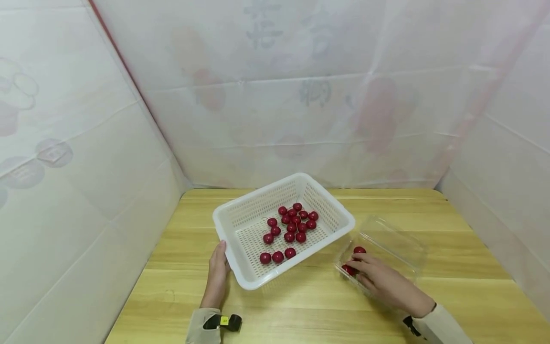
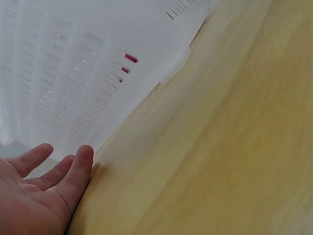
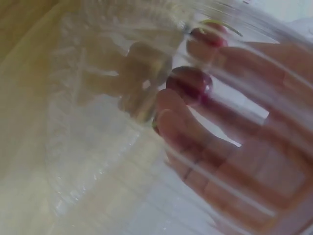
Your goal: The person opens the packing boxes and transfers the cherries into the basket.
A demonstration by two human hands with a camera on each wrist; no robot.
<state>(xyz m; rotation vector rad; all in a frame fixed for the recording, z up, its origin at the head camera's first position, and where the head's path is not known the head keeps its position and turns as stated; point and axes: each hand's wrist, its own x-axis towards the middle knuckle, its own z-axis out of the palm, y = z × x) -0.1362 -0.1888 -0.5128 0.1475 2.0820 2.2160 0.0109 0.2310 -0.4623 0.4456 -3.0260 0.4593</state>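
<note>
A white plastic basket (image 1: 253, 198) with slotted walls stands on the wooden table, several red cherries (image 1: 295, 220) lying in it. At its left end my left hand (image 1: 216, 270) touches the rim; the left wrist view shows its fingers (image 2: 80, 166) fairly straight beside the basket's outer wall (image 2: 93, 63). My right hand (image 1: 382, 282) reaches into a clear hinged plastic box (image 1: 386, 234) to the right of the basket. Its curled fingers pinch a cherry (image 3: 188, 84), seen through the clear plastic in the right wrist view. Another cherry (image 1: 359, 250) lies beside the fingers in the box.
The wooden table (image 1: 172, 286) runs out to both sides and in front of the basket. Pale printed sheets (image 1: 275, 105) hang behind it and along the left and right. The box's lid stands open toward the right.
</note>
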